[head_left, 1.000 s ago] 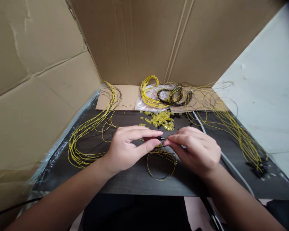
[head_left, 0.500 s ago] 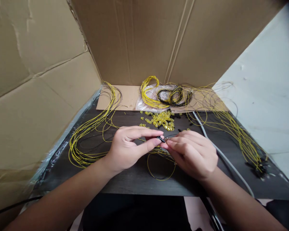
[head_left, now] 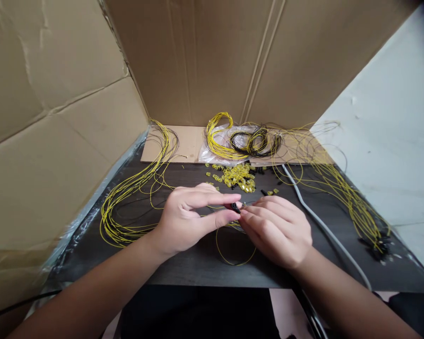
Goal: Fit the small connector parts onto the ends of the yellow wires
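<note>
My left hand (head_left: 192, 219) pinches a small black connector (head_left: 235, 206) between thumb and forefinger above the dark table (head_left: 183, 263). Fingertip to fingertip with it, my right hand (head_left: 277, 228) is closed on a thin wire end right at the connector. A yellow and black wire loop (head_left: 235, 249) hangs from between both hands onto the table. A heap of small yellow plastic pieces (head_left: 237, 176) lies just beyond my fingers.
Bundles of yellow wires lie at the left (head_left: 134, 197) and right (head_left: 353, 207). Coiled yellow and black wires (head_left: 245, 140) rest on a plastic bag at the back. A grey cable (head_left: 325, 230) crosses the right side. Cardboard walls (head_left: 56, 122) enclose the left and back.
My right hand has slid slightly left and toward me, closer to the left fingertips. The grey cable has shifted a little. The left hand has barely moved.
</note>
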Demonstrator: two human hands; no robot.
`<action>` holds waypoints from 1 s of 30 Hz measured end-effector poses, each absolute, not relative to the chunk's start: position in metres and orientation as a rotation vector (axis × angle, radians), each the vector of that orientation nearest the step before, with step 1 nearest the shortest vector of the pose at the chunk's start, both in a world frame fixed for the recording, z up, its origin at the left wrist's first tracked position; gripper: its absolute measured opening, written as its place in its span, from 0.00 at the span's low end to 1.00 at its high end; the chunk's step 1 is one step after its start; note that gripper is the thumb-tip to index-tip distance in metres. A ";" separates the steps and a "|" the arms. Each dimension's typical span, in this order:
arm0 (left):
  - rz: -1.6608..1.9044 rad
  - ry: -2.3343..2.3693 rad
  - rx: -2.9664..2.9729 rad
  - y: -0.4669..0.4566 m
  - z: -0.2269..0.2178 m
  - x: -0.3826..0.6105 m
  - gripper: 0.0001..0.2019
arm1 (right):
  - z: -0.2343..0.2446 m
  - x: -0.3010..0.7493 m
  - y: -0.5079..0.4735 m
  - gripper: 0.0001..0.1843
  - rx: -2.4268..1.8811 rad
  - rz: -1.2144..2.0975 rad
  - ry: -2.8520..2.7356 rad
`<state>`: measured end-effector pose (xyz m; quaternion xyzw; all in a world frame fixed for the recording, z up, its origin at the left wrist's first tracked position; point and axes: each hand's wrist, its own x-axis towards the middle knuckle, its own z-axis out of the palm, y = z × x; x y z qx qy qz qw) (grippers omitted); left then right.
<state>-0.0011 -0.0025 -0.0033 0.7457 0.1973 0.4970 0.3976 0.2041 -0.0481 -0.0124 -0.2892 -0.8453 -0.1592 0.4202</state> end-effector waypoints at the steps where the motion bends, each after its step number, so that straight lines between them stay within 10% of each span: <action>1: 1.257 0.514 1.885 -0.003 -0.002 -0.001 0.16 | -0.012 0.205 -0.048 0.08 -0.724 -0.406 -2.127; 15: 1.293 0.726 1.826 -0.002 -0.003 -0.001 0.09 | -0.007 0.195 -0.045 0.07 -0.997 0.846 -1.682; 30: 1.255 0.674 1.710 -0.004 -0.002 0.001 0.10 | -0.004 0.193 -0.046 0.05 -1.023 0.772 -1.481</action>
